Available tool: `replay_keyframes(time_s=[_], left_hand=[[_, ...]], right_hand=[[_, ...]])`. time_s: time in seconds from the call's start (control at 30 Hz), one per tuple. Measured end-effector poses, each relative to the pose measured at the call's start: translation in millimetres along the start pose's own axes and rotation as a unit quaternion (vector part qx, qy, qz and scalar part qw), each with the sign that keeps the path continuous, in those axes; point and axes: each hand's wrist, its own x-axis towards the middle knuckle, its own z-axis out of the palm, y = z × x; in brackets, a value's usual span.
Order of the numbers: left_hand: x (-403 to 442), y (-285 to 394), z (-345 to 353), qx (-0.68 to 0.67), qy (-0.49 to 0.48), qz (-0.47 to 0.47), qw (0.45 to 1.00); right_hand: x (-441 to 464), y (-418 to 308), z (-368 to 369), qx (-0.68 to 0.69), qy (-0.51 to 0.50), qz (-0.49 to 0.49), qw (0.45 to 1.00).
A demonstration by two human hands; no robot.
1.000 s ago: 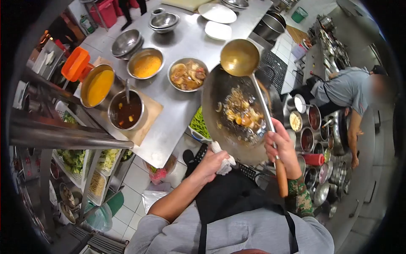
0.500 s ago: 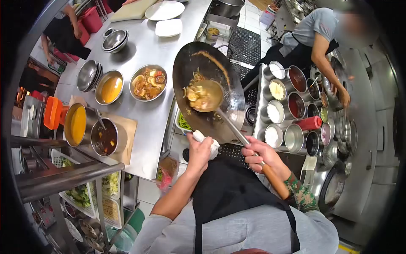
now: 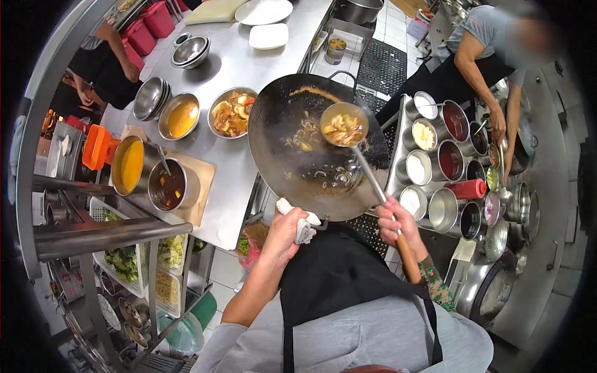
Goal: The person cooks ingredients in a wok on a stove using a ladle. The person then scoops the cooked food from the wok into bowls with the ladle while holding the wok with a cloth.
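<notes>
My left hand (image 3: 285,234) is closed around a folded white cloth (image 3: 305,230) at the near rim of a large dark wok (image 3: 273,143). The wok's handle there is mostly hidden by the cloth. My right hand (image 3: 399,222) grips the ladle (image 3: 371,176) by its shaft, just above the wooden handle. The ladle's bowl holds pieces of food in sauce and hangs over the right part of the wok. Some food bits (image 3: 303,138) and brown liquid lie inside the wok. Left of the wok, a metal bowl of saucy food (image 3: 231,114) stands on the steel table (image 3: 219,74).
Further left are an egg-coloured bowl (image 3: 181,119), a pot of dark sauce (image 3: 172,188) and a yellow pot (image 3: 129,165). Sauce containers (image 3: 450,160) and a red bottle (image 3: 467,189) stand at right. A co-worker (image 3: 482,46) leans there; another person (image 3: 107,59) stands upper left.
The wok is lower and more level than before. The ladle has scooped up food and moved from the wok's left part to its right. The co-worker's arms have shifted over the containers.
</notes>
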Motion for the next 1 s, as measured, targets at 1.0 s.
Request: replay_keyframes(time_s=[1.0], left_hand=[[15, -5, -4, 0.016, 0.000, 0.042, 0.999]], right_hand=[[6, -15, 24, -0.065, 0.014, -0.011, 0.998]])
